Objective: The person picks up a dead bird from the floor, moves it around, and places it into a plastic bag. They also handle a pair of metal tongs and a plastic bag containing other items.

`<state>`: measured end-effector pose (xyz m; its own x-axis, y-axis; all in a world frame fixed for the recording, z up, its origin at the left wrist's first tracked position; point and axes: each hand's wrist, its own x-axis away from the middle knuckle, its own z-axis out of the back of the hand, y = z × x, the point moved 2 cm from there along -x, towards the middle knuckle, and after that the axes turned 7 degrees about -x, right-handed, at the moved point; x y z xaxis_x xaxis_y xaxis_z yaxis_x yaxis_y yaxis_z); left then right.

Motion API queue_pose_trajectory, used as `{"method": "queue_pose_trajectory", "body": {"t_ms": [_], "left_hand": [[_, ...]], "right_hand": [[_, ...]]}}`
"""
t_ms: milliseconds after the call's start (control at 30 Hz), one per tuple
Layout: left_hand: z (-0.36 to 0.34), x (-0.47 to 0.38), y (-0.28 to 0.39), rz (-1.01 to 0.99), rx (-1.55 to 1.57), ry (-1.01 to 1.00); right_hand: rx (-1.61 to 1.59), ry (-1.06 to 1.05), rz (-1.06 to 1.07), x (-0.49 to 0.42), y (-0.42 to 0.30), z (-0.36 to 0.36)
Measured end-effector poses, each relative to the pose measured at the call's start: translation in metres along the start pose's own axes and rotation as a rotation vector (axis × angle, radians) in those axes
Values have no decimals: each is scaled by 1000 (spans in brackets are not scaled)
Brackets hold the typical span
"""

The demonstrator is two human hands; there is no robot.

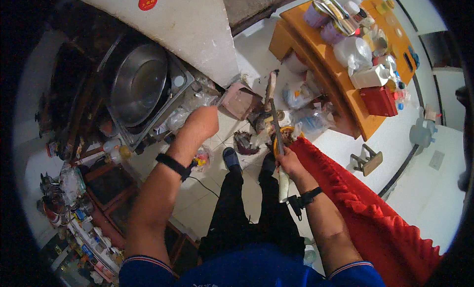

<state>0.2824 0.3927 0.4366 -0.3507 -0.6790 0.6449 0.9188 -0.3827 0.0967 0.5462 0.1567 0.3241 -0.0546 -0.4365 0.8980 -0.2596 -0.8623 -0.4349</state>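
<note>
My right hand grips a long rod-like tool, dark along its shaft with a pale, thick lower end below my fist. The tool's far part lies near a whitish piece on the floor; whether they join I cannot tell. My left hand is raised over the floor near clear plastic bags, its fingers mostly hidden from view; whether it holds anything cannot be told. Below the tool are an orange-rimmed basin with dark contents and a dark clump of debris. A dusty pinkish bin lies beyond my left hand.
At left, a large metal pan rests on a stove. A cluttered orange wooden table stands upper right. Red cloth hangs beside my right arm, near a small stool. A thin cable crosses the floor.
</note>
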Motion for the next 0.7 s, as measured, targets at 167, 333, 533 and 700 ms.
{"method": "queue_pose_trajectory", "body": {"t_ms": [167, 333, 533, 700], "left_hand": [[-23, 78, 5, 113, 112, 33], [-61, 159, 1, 183, 313, 112], [-120, 235, -5, 378, 637, 85], [-169, 270, -18, 617, 835, -24]], "right_hand": [[370, 37, 238, -17, -11, 27], [802, 186, 270, -50, -18, 47], [1195, 275, 175, -75, -54, 69], [1387, 265, 148, -107, -96, 76]]}}
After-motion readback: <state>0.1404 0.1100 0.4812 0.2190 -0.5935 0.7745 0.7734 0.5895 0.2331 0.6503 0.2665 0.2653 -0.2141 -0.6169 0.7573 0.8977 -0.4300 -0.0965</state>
